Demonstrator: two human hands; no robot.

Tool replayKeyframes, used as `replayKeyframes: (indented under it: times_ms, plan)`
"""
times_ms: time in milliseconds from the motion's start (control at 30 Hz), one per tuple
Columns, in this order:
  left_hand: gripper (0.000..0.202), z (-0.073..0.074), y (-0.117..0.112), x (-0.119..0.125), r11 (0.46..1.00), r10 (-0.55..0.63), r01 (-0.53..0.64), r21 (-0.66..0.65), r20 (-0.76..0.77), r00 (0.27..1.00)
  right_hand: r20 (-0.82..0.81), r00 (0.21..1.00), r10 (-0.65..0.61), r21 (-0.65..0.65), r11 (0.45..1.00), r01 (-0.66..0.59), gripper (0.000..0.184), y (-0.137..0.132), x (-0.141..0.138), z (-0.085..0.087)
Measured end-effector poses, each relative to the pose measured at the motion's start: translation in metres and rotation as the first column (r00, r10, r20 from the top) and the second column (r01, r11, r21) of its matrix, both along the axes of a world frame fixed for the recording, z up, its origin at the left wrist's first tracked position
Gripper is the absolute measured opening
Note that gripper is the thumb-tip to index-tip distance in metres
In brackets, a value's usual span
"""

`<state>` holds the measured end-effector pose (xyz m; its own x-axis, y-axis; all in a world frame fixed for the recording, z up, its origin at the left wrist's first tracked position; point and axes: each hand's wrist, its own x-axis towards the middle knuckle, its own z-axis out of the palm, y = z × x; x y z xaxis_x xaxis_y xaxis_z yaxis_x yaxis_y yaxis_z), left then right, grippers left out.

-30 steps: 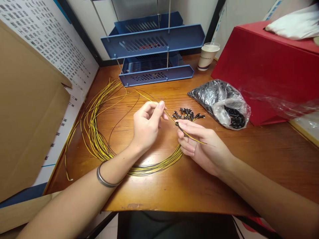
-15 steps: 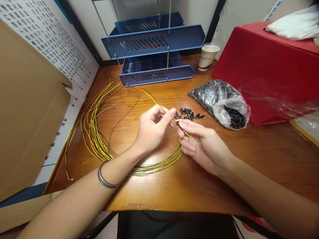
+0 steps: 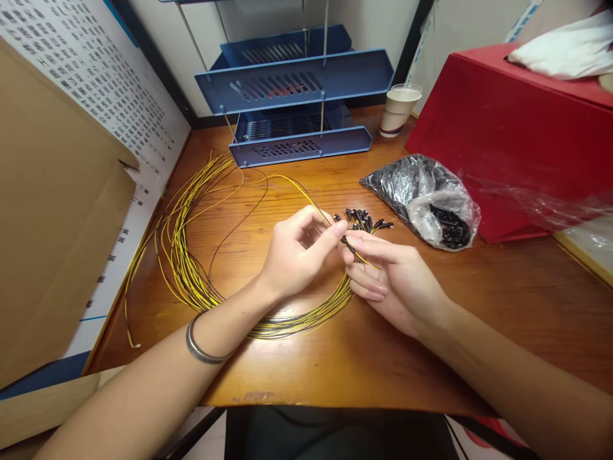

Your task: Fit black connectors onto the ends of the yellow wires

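Observation:
A coil of thin yellow cables (image 3: 184, 268) lies on the wooden table (image 3: 502, 306). My left hand (image 3: 297, 255) pinches one yellow cable (image 3: 299, 188) between thumb and forefinger, close to its end. My right hand (image 3: 393, 281) pinches the same cable's end, where a small black connector boot (image 3: 348, 244) sits at my fingertips. The two hands almost touch. Just behind them several cable ends with black boots (image 3: 361, 220) lie fanned out on the table.
A clear plastic bag (image 3: 426, 198) of black parts lies right of the hands. A red box (image 3: 517, 134) stands at the right, a blue stacked paper tray (image 3: 297, 96) and a paper cup (image 3: 397, 108) at the back, cardboard (image 3: 52, 217) at the left.
My left hand has slid right along the yellow cable until it meets my right hand. The cable's free tail past my right fingers has grown shorter.

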<state>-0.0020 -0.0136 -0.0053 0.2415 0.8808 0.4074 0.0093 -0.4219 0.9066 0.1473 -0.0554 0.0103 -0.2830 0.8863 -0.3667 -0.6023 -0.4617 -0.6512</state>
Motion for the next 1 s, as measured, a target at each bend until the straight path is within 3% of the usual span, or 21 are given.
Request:
replayKeyframes:
  times_ms: [133,500,600,800,1000]
  plan:
    - [0.026,0.0005,0.0006,0.0002,0.997,-0.069,0.07,-0.029,0.034,0.997,0.009,1.0,0.013,0.019,1.0,-0.013,0.005,-0.0004,-0.0003,0.0006]
    - [0.031,0.0017,0.0053,-0.0005,0.993,0.117,-0.116,-0.02,0.083,0.99,-0.022,1.0,0.012,-0.004,1.0,-0.012,0.007,-0.001,-0.0012,0.0037]
    - [0.031,0.001,0.0043,-0.0004,0.995,0.096,-0.096,0.002,0.068,0.993,-0.016,1.0,0.01,-0.001,1.0,-0.01,0.007,-0.0015,-0.001,0.0035]
    - [0.029,-0.0008,-0.0011,0.0,0.998,-0.064,0.064,0.027,-0.026,0.998,-0.002,1.0,0.023,0.025,0.999,-0.023,0.005,-0.002,-0.0007,0.0041]
    - [0.033,-0.0002,-0.0006,0.0,0.997,0.025,-0.025,0.067,-0.011,1.0,-0.001,1.0,0.023,0.019,1.0,-0.023,0.007,-0.0018,-0.0017,0.005]
